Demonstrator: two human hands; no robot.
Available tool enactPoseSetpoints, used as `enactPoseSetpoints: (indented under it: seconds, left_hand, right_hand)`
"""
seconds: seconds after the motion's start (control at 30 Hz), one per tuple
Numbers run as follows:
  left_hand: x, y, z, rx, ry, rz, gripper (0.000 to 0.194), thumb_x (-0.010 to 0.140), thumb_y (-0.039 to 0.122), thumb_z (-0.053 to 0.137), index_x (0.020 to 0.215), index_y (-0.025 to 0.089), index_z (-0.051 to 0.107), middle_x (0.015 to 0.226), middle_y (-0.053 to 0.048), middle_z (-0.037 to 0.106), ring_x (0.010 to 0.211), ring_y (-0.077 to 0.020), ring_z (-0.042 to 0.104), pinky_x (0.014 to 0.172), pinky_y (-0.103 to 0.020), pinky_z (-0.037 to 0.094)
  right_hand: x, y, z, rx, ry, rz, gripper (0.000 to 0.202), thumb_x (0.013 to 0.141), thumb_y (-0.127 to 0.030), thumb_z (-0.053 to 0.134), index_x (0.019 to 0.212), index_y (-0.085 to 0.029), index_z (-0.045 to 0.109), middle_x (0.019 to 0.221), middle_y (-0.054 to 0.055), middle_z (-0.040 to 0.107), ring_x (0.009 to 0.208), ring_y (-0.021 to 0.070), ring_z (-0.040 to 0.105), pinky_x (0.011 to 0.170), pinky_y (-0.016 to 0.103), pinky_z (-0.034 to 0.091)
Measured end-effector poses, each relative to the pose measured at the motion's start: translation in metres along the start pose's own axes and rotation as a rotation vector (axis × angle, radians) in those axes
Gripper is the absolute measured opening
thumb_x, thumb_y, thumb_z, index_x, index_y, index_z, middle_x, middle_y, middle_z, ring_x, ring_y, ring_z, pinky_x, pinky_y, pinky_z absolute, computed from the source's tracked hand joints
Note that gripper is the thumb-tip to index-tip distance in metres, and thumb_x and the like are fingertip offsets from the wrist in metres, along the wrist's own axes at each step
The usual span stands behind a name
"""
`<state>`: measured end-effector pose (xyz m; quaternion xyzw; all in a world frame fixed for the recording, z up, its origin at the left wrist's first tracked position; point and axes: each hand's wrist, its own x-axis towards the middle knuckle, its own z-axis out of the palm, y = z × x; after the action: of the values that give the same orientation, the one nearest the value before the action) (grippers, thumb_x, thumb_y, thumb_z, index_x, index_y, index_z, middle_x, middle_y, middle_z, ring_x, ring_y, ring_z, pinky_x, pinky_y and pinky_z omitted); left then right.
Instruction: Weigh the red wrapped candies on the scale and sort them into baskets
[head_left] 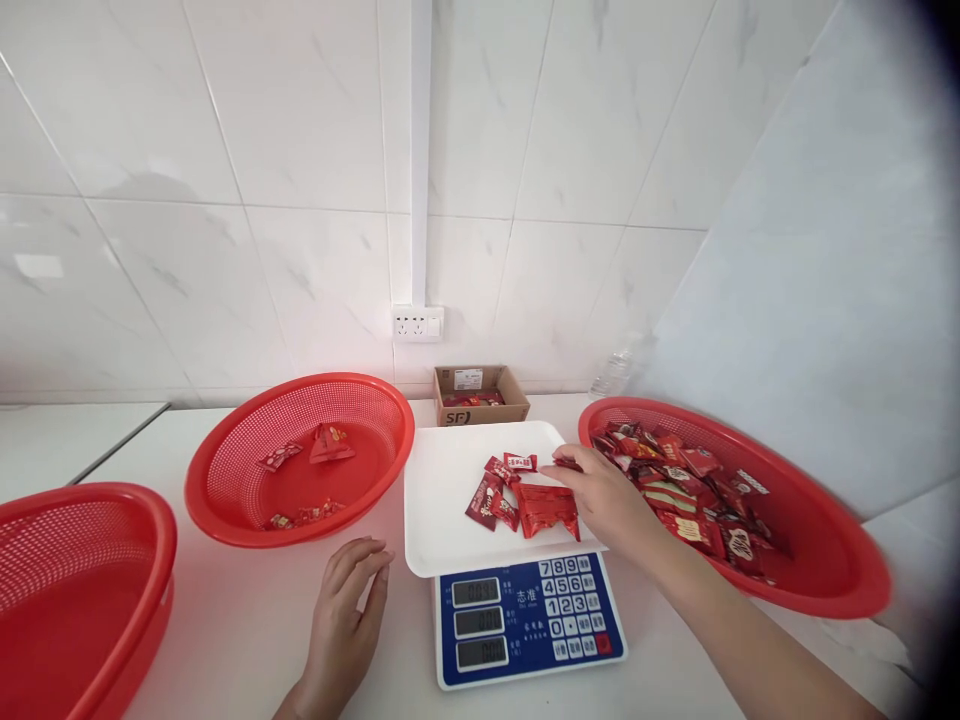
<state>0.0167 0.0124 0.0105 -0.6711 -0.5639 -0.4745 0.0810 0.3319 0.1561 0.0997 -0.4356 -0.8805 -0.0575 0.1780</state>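
Observation:
A white tray (442,500) sits on a blue and white scale (525,620). Several red snack packets (546,508) lie on the tray's right half. My right hand (600,490) is over the tray's right edge, its fingers closed round a small dark red packet (568,464). To the left of the scale, my left hand (350,610) hovers near the tabletop with its fingers apart and nothing in it. At the right, a red basket (832,570) holds many wrapped snacks.
A red basket (300,535) with a few packets is left of the tray; another (90,500) stands at the far left. Behind the tray is a cardboard box (487,416) with packets inside. A clear plastic item (616,372) stands by the tiled wall (315,120).

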Motion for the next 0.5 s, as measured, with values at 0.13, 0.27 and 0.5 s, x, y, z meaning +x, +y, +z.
enactPoseSetpoints:
  seconds: [0.13,0.27,0.5]
  left_hand:
    - [0.001,0.001,-0.001,0.001,0.017,-0.008,0.016,0.085,0.018,0.052,0.089,0.023,0.067,0.094,-0.007,0.068,0.09,-0.0207,0.065,0.076,-0.033,0.055]
    - [0.002,0.001,-0.002,0.008,0.01,-0.035,0.017,0.086,0.021,0.051,0.088,0.023,0.067,0.093,-0.008,0.068,0.089,-0.0213,0.065,0.074,-0.033,0.056]
    - [0.0,0.001,-0.001,-0.004,-0.003,-0.023,0.017,0.086,0.019,0.051,0.09,0.024,0.067,0.094,-0.008,0.068,0.09,-0.0206,0.065,0.075,-0.032,0.056]
  right_hand:
    - [0.027,0.0,0.009,-0.105,-0.055,0.099,0.061,0.071,0.006,0.035,0.116,-0.023,0.065,0.111,0.01,0.059,0.097,0.0243,0.054,0.08,0.037,0.048]
    - [0.042,0.001,0.014,-0.169,-0.161,0.085,0.056,0.073,0.005,0.039,0.108,-0.026,0.069,0.104,0.009,0.06,0.093,0.0228,0.054,0.074,0.032,0.046]
    - [0.03,0.006,0.009,-0.101,-0.129,0.03,0.054,0.069,0.005,0.039,0.098,-0.027,0.072,0.105,0.007,0.06,0.093,0.0217,0.054,0.078,0.032,0.046]
